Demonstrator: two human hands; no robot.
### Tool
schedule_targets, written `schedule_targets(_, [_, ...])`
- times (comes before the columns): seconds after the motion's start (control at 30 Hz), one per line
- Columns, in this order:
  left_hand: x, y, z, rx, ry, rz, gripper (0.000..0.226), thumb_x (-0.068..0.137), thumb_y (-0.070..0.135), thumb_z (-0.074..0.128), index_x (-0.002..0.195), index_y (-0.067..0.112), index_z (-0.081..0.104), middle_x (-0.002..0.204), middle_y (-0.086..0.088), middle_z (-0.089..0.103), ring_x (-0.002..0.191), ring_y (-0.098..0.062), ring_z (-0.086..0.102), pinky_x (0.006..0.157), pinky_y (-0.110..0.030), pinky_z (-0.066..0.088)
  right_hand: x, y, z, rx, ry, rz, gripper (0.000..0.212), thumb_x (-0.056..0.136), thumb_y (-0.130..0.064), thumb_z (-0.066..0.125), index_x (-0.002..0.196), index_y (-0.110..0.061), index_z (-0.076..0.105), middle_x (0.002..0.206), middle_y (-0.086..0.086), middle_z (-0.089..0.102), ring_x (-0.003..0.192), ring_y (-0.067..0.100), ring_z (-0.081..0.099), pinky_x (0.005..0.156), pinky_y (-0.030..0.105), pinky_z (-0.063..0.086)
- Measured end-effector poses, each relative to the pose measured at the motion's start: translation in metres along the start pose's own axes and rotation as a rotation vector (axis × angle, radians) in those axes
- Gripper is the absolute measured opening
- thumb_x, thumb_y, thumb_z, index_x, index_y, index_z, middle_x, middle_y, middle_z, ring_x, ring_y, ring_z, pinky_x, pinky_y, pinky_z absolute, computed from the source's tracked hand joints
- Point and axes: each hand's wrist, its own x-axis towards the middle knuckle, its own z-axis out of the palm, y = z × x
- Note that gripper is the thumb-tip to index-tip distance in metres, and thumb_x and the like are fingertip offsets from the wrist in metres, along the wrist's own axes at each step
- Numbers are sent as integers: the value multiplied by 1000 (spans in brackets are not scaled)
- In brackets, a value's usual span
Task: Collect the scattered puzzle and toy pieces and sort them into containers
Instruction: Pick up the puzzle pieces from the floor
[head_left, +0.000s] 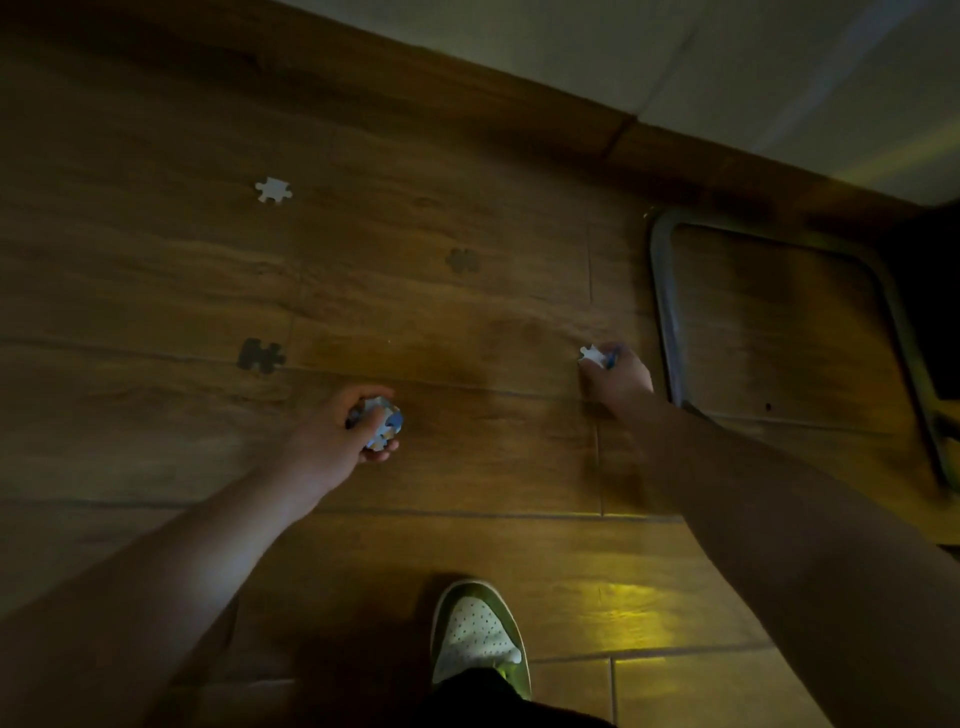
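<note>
Dim wood-grain floor (156, 130) fills our downward view, with a pale wall (571, 47) along its far edge. We look down at our own two bare arms reaching forward over the boards.

At far left lies a dark puzzle piece (261, 355), flat on the floor, just beyond our left hand. Farther away, above it, a white puzzle piece (273, 189) lies flat and alone. Our left hand (343, 431) hovers low over the floor, its grip curled around a small bundle of blue-and-white puzzle pieces (382, 423), thumb over the top and fingers underneath.

Moving right, a brown puzzle piece (462, 260) lies flat near the middle of the floor, faint against the wood and well apart from both hands. Below, near the bottom edge, we see one green-and-white shoe (475, 636) planted on the boards.

Farther right, our right hand (618, 376) reaches down to the floor, its grip pinching a white piece (592, 355) at the fingertips, with something blue held behind it that we cannot make out clearly. Just beside that hand, at right, stands a curved metal frame (667, 322), apparently part of some furniture.
</note>
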Motion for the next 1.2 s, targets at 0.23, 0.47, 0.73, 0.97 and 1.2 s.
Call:
schedule_targets(0.23, [4, -24, -39, -15, 67, -169, 20, 95, 15, 54, 115, 13, 55, 109, -9, 66, 92, -19, 68, 83, -34, 54, 22, -11, 9, 7, -146, 130, 26, 83, -31, 74, 77, -18, 52, 88, 2, 62, 98, 25, 64, 87, 38, 53])
schedule_targets(0.47, [3, -33, -49, -165, 54, -168, 11, 93, 10, 55, 103, 13, 58, 104, -10, 69, 83, -12, 72, 73, -24, 59, 8, -15, 3, -31, -139, 33, 37, 80, -33, 77, 98, -5, 60, 80, 1, 59, 73, 14, 59, 55, 21, 44])
schedule_targets(0.73, [7, -32, -51, -202, 31, -192, 14, 91, 10, 58, 106, 9, 58, 106, -14, 70, 92, -17, 72, 74, -19, 58, 6, -7, 13, -126, -143, -101, 52, 72, -39, 82, 107, -12, 55, 97, 1, 62, 89, 19, 59, 71, 28, 42])
schedule_targets(0.97, [10, -25, -59, -266, 12, -288, 39, 75, 23, 67, 111, 11, 58, 104, -10, 73, 98, -20, 70, 75, -22, 58, 7, -26, 1, -191, -291, -87, 33, 74, -39, 80, 85, -15, 60, 78, -2, 61, 81, 20, 62, 57, 26, 41])
schedule_targets(1.2, [13, -25, -63, -357, -4, -345, 26, 86, 9, 63, 112, 9, 58, 105, -11, 72, 93, -19, 72, 74, -25, 60, -9, -54, 9, -139, -400, -242, 33, 81, -40, 74, 61, -19, 58, 61, 2, 53, 63, 18, 53, 62, 33, 36])
